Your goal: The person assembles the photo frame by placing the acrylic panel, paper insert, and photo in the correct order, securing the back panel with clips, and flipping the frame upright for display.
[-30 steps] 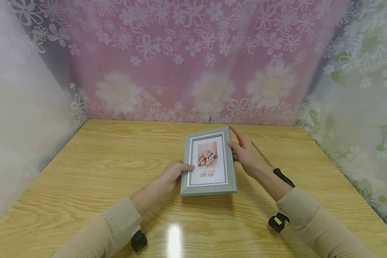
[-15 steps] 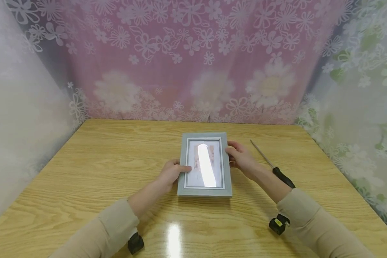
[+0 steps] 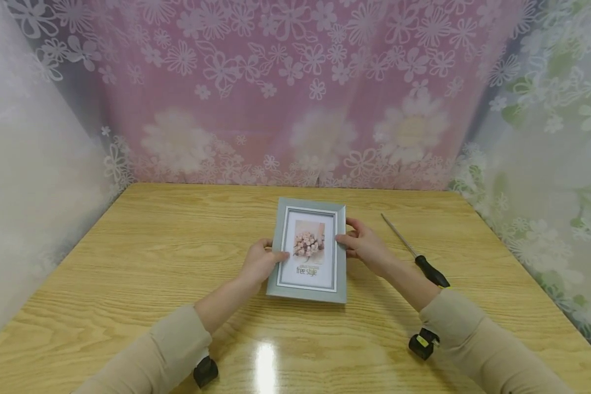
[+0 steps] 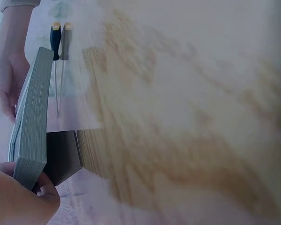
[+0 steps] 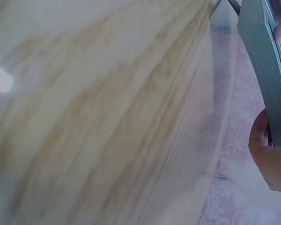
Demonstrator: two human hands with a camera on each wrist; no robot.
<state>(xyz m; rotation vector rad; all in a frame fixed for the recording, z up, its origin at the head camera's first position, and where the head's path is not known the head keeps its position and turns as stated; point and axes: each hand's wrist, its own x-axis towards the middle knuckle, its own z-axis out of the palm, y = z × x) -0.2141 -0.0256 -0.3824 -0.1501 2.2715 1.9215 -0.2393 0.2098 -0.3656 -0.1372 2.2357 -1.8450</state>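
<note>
Both hands hold a grey-green picture frame over the middle of the table, its glazed front tilted up toward the head camera. Behind the glass is a print of pink flowers with the words "free style". My left hand grips the left edge, thumb on the front and fingers behind. On the opposite edge, my right hand pinches the frame with its thumb at the front border. In the left wrist view, a dark flap juts out from the frame's back. The right wrist view shows the frame's side above the right hand.
A screwdriver with a black handle lies on the wooden table, right of the right hand. Black wrist cameras sit below the left cuff and beside the right cuff. A pink flowered curtain hangs behind the table.
The frame has shifted slightly left and its tilt has changed, with a glare crossing the glass midway and then gone. My right hand has slid lower along the right edge; the left keeps its grip.
</note>
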